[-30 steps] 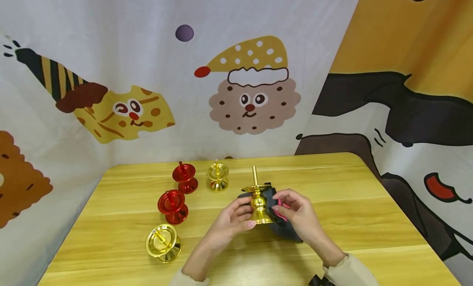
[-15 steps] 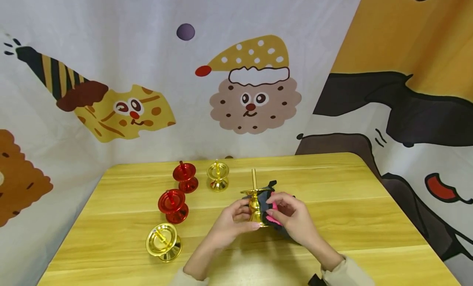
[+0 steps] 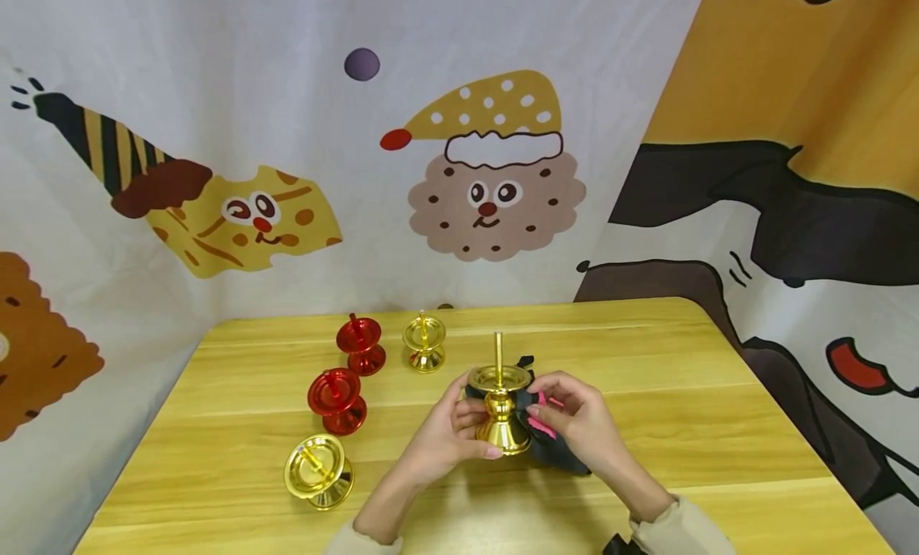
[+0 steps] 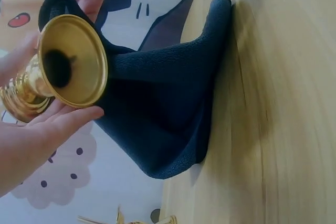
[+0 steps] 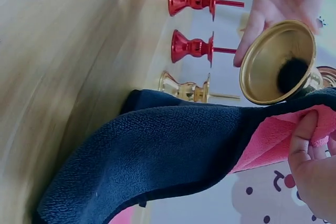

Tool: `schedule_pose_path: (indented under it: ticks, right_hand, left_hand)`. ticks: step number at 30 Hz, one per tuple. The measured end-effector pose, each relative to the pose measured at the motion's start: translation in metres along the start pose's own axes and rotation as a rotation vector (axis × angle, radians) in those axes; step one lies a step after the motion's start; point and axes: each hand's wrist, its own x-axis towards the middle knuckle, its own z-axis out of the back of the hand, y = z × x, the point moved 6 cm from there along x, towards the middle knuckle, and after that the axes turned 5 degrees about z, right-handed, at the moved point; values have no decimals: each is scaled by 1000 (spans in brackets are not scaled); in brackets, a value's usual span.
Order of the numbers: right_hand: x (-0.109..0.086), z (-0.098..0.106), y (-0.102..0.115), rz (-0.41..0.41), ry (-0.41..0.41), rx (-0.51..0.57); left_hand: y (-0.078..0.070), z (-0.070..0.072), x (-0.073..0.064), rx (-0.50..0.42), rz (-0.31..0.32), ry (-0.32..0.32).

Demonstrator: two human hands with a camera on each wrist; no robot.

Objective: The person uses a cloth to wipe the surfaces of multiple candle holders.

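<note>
In the head view, my left hand holds a shiny gold candlestick by its base and stem, raised over the table with its central spike up. The left wrist view shows the hollow underside of its base, dark at the centre. My right hand pinches a cleaning cloth against the candlestick's stem from the right. This cloth is dark blue on one side and pink on the other. Its loose end hangs down to the table, and part of it passes behind the candlestick.
On the wooden table, to the left, stand two red candlesticks and a gold one nearer me. Another gold candlestick stands at the back. A black object shows at the bottom edge. A printed curtain hangs behind.
The held candlestick has come slightly lower and tipped toward me, so its dish now shows from above. My right hand moved left with the cloth, then back right.
</note>
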Motion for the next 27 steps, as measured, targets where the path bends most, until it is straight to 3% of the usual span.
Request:
schedule_pose_path:
  ticks: [7,12,15,21,27]
  right_hand:
    - [-3,-7,10,49,9,-51]
    - [-6,-17,29,212,37,-232]
    - [-7,-19,35,276,48,-230]
    - [-5,-10,20,126,29,-114]
    - [-5,-9,9,55,41,-89]
  left_hand:
    - [3,-1,1,24,56,-48]
    - [5,0,0,-30,87,-51]
    - [4,1,-1,-45,71,-37]
    - [1,3,-4,-45,39,-37]
    - [1,4,-2,49,47,-119]
